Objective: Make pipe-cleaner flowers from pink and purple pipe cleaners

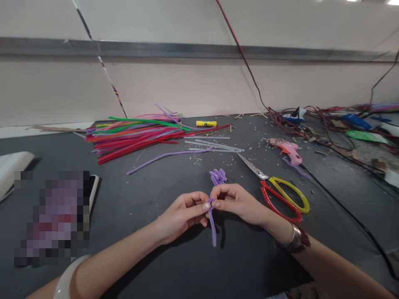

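A purple pipe cleaner (213, 227) is pinched between both hands over the dark table (174, 265). Its lower end hangs down towards me. Its upper part is bent into small loops (218, 176) that stick up above the fingers. My left hand (183, 214) grips it from the left with thumb and fingers closed. My right hand (235, 201) grips it from the right, fingers curled round it. The two hands touch at the fingertips.
A pile of coloured pipe cleaners (137, 133) lies at the back left, a loose purple one (165, 157) in front. Scissors (277, 191) with red and yellow handles, a pink glue gun (288, 150), glue sticks (215, 145), a yellow glue tube (206, 123), tangled red wires (311, 120) and a phone (92, 187) lie around.
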`<state>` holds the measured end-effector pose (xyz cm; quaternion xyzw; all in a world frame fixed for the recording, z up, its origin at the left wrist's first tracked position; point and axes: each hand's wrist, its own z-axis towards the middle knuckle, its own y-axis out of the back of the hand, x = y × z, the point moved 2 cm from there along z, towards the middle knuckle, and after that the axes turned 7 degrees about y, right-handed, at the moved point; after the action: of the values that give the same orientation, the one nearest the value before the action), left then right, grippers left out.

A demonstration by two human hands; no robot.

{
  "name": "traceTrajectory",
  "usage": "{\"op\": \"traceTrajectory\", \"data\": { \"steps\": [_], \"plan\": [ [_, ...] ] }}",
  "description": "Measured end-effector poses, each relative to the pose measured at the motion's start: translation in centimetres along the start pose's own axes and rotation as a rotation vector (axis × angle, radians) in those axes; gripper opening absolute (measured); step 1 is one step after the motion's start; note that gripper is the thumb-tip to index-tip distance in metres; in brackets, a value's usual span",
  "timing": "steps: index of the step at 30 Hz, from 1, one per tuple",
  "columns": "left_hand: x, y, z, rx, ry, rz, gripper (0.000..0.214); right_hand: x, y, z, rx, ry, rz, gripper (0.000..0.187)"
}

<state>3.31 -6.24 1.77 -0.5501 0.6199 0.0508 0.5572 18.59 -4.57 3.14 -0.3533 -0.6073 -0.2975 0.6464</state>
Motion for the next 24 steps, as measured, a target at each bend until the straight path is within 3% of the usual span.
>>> {"op": "traceTrajectory", "data": {
  "steps": [7,10,12,16,19,24],
  "plan": [
    [0.02,-0.05,-0.01,0.004,-0.036,-0.043,0.009,0.03,0.41,0.06,0.021,0.075,-0.160,0.014],
    [-0.15,0.30,0.14,-0.064,-0.049,-0.062,0.010,0.14,0.51,-0.11,-0.140,0.288,-0.420,0.007],
    [-0.12,0.46,0.28,-0.092,-0.044,-0.094,0.011,0.32,0.42,-0.34,-0.196,0.487,-0.634,0.014],
    [0.16,0.46,0.47,-0.125,-0.056,-0.151,0.010,0.34,0.02,-0.74,-0.038,0.780,-0.966,0.022],
    [0.26,0.37,0.50,-0.130,-0.093,-0.168,0.009,0.33,-0.08,-0.85,-0.007,0.899,-1.065,0.021],
    [0.20,0.75,0.69,-0.099,-0.098,-0.166,0.010,0.37,-0.38,-0.82,-0.064,0.956,-1.063,0.015]
  ]
}}
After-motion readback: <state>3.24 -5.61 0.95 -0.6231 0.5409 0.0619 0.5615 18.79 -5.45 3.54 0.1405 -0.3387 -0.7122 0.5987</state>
